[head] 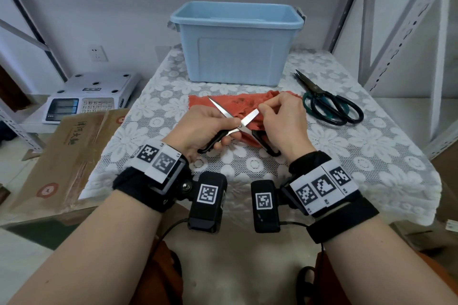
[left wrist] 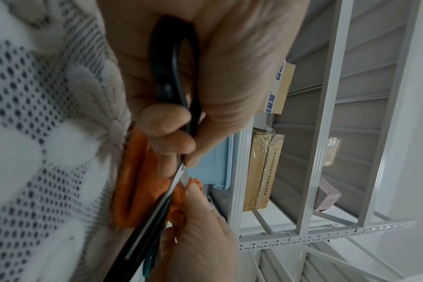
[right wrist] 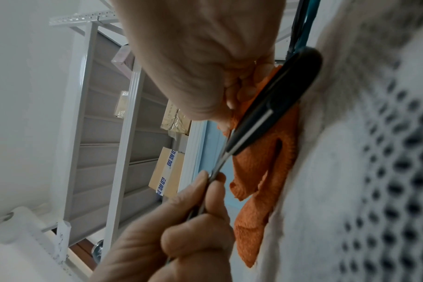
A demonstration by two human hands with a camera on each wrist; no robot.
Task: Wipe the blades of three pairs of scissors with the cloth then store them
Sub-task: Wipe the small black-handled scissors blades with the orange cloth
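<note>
Over the lace-covered table (head: 347,146) a small pair of black-handled scissors (head: 240,127) is held with its blades spread wide. My left hand (head: 223,131) grips its left handle (left wrist: 174,76), thumb and fingers curled round it. My right hand (head: 266,112) pinches the orange cloth (head: 223,103) against the right blade near its tip. The other black handle (right wrist: 278,99) rests on the cloth (right wrist: 261,171) under my right palm. A second, larger pair of scissors (head: 329,104) with dark green handles lies shut on the table to the right. The light blue bin (head: 235,42) stands behind the cloth.
A white weighing scale (head: 86,96) and a flat cardboard box (head: 67,156) sit left of the table, lower down. Grey shelf uprights (head: 406,32) rise at the right and back. The table's front edge is just past my wrists.
</note>
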